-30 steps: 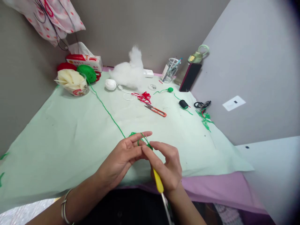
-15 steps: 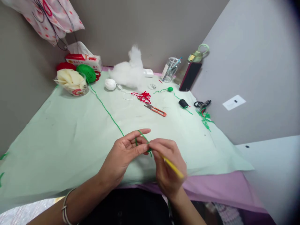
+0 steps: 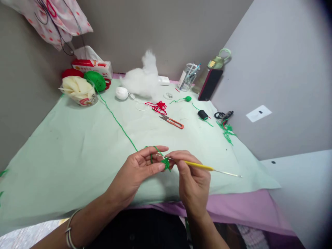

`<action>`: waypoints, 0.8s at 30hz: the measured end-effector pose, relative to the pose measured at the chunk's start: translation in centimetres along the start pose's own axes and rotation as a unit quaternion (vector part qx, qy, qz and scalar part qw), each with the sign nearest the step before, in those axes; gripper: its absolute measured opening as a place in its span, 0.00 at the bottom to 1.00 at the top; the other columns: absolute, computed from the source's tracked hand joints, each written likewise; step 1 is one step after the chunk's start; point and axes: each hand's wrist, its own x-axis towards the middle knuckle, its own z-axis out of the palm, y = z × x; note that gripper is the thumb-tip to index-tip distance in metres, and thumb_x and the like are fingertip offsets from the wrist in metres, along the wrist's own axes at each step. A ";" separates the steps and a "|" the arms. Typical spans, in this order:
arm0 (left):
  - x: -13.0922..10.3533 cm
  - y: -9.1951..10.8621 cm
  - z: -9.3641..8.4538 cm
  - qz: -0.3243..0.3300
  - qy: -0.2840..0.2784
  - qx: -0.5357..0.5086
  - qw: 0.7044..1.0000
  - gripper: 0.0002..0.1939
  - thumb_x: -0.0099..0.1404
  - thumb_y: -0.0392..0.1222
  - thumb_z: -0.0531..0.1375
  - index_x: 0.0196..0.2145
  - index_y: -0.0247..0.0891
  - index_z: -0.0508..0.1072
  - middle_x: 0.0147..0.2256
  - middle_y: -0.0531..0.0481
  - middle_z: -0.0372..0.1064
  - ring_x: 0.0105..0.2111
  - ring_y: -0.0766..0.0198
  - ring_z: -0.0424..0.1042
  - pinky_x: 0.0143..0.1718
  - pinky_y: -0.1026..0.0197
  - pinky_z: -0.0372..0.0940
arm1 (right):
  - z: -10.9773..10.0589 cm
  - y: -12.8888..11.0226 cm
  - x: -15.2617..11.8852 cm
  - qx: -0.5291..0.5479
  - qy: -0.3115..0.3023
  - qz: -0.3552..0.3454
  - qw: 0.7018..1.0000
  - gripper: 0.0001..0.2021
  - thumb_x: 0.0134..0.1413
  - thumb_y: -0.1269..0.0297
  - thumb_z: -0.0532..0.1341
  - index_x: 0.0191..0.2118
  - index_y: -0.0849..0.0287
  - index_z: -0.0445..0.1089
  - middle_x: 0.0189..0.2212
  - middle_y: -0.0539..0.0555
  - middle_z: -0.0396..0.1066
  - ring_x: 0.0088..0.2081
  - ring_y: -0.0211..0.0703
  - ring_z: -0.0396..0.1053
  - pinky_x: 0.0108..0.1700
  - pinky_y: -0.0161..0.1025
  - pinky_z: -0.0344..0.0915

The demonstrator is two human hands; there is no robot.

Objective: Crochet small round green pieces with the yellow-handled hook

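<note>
Hook [image 3: 198,165] now turned crosswise, gripped in right hand [image 3: 194,178], tip near yarn [image 3: 159,151]; green piece [image 3: 166,164] pinched in left hand [image 3: 138,168], apparently mid-stitch.

pretty much a little craft nook, cloth-covered table [image 3: 85,138] between grey walls [image 3: 186,27], green yarn ball [image 3: 95,81], fluffy white stuffing [image 3: 140,82], orange snips [image 3: 174,122]
</note>
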 end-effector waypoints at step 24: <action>-0.5 -0.1 0.3 -0.033 0.015 -0.055 0.998 0.22 0.61 0.41 0.73 0.53 0.45 0.82 0.34 0.53 0.75 0.37 0.66 0.72 0.45 0.64 0.68 | -0.8 0.6 -1.4 -0.305 -0.064 -0.275 0.909 0.18 0.65 0.76 0.61 0.56 0.53 0.76 0.46 0.59 0.78 0.46 0.49 0.78 0.43 0.43 0.78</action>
